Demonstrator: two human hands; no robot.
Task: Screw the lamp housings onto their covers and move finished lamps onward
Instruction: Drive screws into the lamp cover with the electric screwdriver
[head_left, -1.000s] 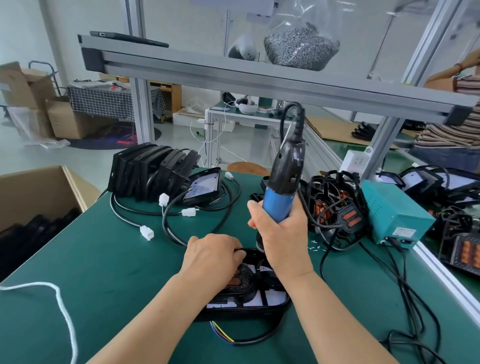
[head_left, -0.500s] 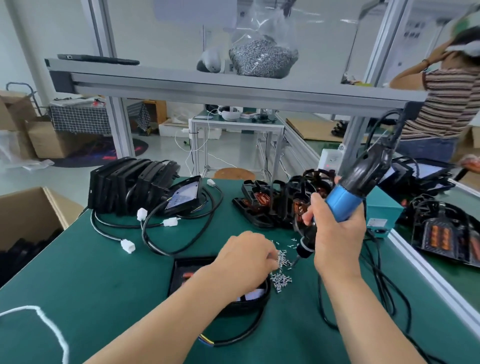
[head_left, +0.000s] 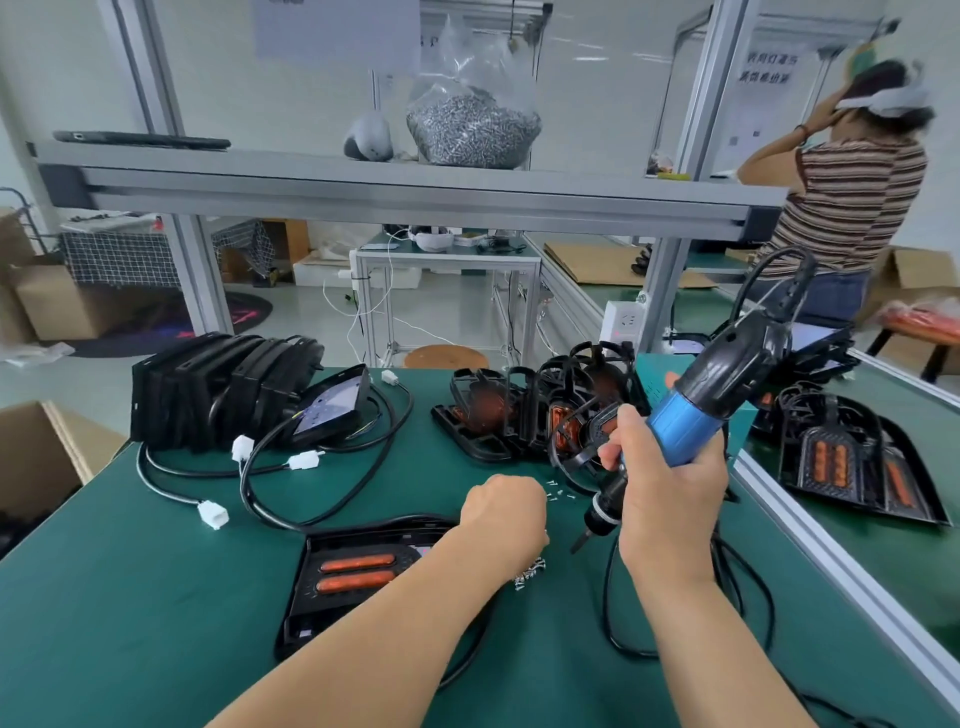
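Note:
A black lamp (head_left: 358, 566) with two orange lenses lies flat on the green table (head_left: 156, 597), partly under my left forearm. My left hand (head_left: 506, 512) is curled, knuckles up, over the loose screws (head_left: 531, 567) just right of the lamp; its fingertips are hidden. My right hand (head_left: 670, 499) grips the blue and black electric screwdriver (head_left: 691, 415), tilted with its bit pointing down-left, in the air beside the left hand. A row of black housings (head_left: 223, 389) with cables stands at the back left. Several open covers (head_left: 519, 415) lie at the back centre.
A cardboard box (head_left: 47, 452) stands off the table's left edge. More lamps (head_left: 852, 462) lie on the bench to the right beyond an aluminium rail. A shelf overhead holds a bag of screws (head_left: 472, 124). A person (head_left: 852, 197) stands at the back right.
My left hand left the lamp and moved right to the loose screws. My right hand lifted the screwdriver off the lamp and swung it right, tilted. The view has turned right.

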